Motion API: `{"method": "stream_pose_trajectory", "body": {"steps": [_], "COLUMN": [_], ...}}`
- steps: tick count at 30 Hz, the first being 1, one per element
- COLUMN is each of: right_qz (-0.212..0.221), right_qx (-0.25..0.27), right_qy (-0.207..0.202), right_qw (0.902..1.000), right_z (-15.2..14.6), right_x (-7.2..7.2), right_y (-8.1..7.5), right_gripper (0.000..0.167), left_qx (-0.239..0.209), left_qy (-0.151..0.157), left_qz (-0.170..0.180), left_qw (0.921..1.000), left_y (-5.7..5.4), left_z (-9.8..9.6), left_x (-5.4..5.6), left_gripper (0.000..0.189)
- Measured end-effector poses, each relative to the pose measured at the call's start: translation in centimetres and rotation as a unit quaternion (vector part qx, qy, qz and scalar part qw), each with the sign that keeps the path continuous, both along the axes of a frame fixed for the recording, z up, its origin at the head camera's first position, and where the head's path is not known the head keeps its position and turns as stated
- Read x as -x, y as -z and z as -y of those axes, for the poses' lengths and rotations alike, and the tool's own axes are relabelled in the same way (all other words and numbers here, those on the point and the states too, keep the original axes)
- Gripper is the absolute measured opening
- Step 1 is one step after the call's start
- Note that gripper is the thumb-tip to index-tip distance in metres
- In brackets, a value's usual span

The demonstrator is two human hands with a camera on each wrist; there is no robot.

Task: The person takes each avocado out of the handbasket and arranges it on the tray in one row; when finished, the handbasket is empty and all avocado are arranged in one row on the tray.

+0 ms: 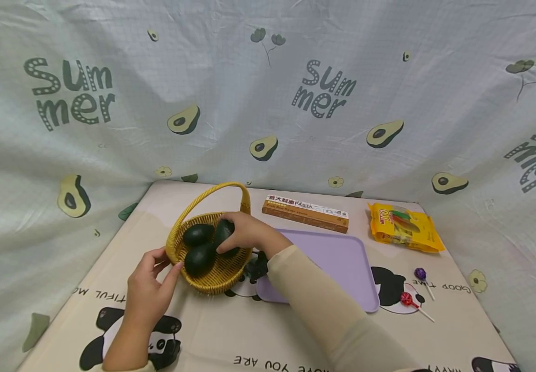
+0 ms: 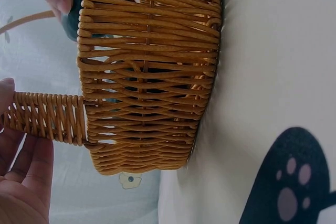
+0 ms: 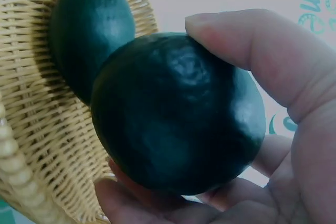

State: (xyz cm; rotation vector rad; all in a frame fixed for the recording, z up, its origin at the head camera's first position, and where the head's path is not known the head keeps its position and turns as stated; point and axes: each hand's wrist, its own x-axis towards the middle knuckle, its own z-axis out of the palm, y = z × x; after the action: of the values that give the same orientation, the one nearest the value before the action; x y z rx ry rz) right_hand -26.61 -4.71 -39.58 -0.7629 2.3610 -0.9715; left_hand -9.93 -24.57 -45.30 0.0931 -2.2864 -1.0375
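A yellow wicker basket with a tall arched handle stands at the left of the table. My left hand grips the foot of its handle; the left wrist view shows the fingers around the woven handle. Inside the basket lie two dark green avocados, one at the back and one in front. My right hand holds another avocado between thumb and fingers, at the basket's right side. Whether that avocado touches the basket is hidden.
To the right of the basket lies a lilac tray, partly under my right forearm. Behind it is a pasta box. Farther right are a yellow snack bag, a purple lollipop and a red lollipop.
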Motion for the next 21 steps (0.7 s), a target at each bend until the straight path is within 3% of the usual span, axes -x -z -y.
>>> {"method": "stream_pose_trajectory", "body": {"steps": [5,13,21], "right_qz": [0.011,0.037,0.072], "right_qx": [0.032,0.091,0.130], "right_qy": [0.001,0.019,0.020], "right_qw": [0.9994,0.9950,0.9887], "right_z": [-0.7,-2.4,-4.0], "right_x": [-0.2,-0.7,-0.8], "right_y": [-0.2,-0.3,-0.4], "right_gripper": [0.088,0.073,0.074], "left_qx": [-0.002,-0.002,0.001], "left_qy": [-0.001,0.004,0.006], "left_qz": [0.003,-0.001,-0.010], "left_qw": [1.0000,1.0000,0.9999], "left_y": [0.0,-0.1,-0.2], "left_z": [-0.1,0.0,0.0], "left_x": [-0.1,-0.1,-0.1], "left_gripper": [0.045,0.045,0.046]}}
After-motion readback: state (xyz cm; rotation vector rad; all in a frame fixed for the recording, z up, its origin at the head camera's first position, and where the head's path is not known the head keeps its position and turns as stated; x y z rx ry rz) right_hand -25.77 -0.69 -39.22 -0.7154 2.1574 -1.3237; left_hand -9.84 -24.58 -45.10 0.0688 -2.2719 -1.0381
